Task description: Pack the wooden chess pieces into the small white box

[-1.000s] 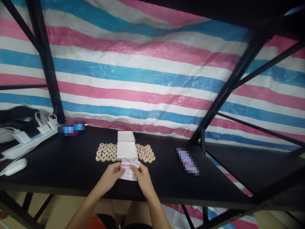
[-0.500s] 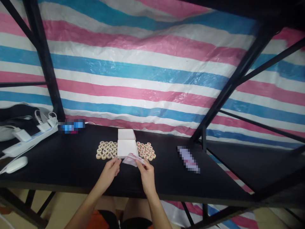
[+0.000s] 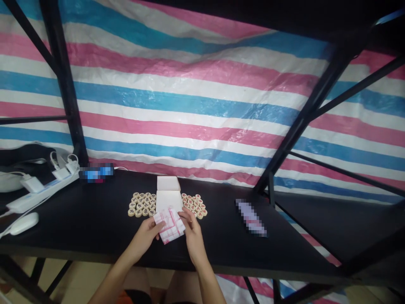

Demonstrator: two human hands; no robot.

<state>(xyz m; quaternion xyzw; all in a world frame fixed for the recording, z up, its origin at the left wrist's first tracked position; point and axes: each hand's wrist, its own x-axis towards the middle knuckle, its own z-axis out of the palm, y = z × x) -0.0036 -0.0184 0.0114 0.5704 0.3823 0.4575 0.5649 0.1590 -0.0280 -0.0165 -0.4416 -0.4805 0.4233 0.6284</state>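
Both my hands hold a small folded white sheet with red grid lines (image 3: 169, 226) just above the black table (image 3: 79, 228). My left hand (image 3: 144, 238) pinches its left edge and my right hand (image 3: 193, 238) pinches its right edge. Right behind the sheet lies an open white box (image 3: 168, 198), its two halves one behind the other. Several round wooden game discs with dark marks (image 3: 142, 204) lie in rows left of the box. Several more with red marks (image 3: 193, 204) lie to its right.
At the far left lie a white power strip with plugs (image 3: 38, 190) and a white mouse (image 3: 23, 223). A blurred blue item (image 3: 95, 173) and a blurred pale item (image 3: 251, 217) rest on the table. Black frame bars (image 3: 297, 122) rise in front of a striped tarpaulin.
The sheet was held flat, then lifted edge-on by my right hand alone, and is now back in both hands, tilted and facing up. The view shifted slightly.
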